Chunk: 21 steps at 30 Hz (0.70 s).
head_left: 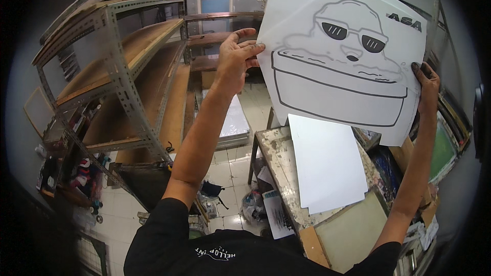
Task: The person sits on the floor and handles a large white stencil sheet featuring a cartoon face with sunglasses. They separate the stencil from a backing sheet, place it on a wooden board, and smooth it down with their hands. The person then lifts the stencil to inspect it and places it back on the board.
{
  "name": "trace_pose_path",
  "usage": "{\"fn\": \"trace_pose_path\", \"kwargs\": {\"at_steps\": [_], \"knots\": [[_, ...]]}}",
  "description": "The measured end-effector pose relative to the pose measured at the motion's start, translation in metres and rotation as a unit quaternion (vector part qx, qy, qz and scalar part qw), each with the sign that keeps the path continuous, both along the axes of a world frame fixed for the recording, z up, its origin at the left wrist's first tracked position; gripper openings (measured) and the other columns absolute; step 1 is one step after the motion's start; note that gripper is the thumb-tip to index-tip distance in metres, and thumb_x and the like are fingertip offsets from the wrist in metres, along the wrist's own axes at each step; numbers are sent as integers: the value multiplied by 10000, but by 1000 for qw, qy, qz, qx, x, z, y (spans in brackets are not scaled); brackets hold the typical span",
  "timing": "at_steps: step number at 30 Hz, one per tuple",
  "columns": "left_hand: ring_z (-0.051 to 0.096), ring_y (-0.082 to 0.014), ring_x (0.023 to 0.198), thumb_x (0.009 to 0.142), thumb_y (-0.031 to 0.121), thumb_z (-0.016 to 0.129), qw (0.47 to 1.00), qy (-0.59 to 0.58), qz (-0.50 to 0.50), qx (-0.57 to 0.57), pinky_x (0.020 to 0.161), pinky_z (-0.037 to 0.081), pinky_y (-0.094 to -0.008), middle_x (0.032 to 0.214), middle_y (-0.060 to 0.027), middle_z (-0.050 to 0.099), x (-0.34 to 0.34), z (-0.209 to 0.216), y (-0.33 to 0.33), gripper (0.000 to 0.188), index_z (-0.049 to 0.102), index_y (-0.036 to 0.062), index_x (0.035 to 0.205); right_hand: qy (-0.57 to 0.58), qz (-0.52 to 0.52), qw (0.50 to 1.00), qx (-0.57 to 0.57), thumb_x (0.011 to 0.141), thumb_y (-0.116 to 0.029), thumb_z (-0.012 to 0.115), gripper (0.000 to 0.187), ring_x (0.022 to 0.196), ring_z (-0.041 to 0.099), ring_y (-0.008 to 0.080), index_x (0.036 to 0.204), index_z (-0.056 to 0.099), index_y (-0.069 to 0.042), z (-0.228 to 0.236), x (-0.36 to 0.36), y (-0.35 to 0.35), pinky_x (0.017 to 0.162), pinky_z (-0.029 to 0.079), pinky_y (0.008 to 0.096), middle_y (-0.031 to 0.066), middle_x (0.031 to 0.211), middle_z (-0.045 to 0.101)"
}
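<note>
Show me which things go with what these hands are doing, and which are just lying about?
Seem part of it:
- drawing sheet, held up between left hand and right hand
- white paper on the worktable, probably

Seem just lying about:
- plastic bag on the floor
- white stack beyond the left arm

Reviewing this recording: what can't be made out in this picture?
All in the head view:
Drawing sheet: its back faces away from the camera.
Left hand: any fingertips behind the drawing sheet are covered by it.
Table: its far part is hidden by the drawing sheet.
White sheet: whether single or several, edges too thin to tell.
Plastic bag: contents too small and veiled by plastic.
</note>
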<state>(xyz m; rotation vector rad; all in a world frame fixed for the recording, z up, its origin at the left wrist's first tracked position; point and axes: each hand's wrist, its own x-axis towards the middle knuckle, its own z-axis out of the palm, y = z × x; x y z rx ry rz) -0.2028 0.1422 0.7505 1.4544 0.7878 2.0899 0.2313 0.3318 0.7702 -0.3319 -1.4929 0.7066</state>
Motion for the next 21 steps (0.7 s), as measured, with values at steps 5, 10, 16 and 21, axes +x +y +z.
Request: {"fn": "trace_pose_path", "kwargs": {"at_steps": [5,10,16,21], "knots": [[673,-144,744,801,34,720,999,-21,14,-26,594,551,-252,930,-131,689,0,3,-7,356,553,-51,1104,0,16,1000,-16,842,-51,698,165,711,633,114,979,659,32,26,-16,6,630,512,234,72,872,682],[650,-111,687,767,15,755,993,-85,78,3,582,534,-241,822,-79,694,9,4,-10,226,655,-19,967,-6,1,1000,-7,844,-57,693,179,716,636,130,982,652,49,31,-22,3,633,510,245,82,885,675],[629,-117,673,752,-13,742,988,-132,74,30,614,518,-252,824,-87,691,22,6,-9,187,665,-23,921,3,8,1000,-11,852,-42,680,119,694,644,131,948,660,24,26,-15,5,616,522,250,77,851,686],[642,-122,677,748,-14,746,982,-150,103,39,598,527,-251,842,-100,697,29,11,-8,218,656,-27,945,26,21,999,-17,854,-30,675,96,698,648,135,935,659,19,22,-19,0,623,531,259,77,851,686]]}}
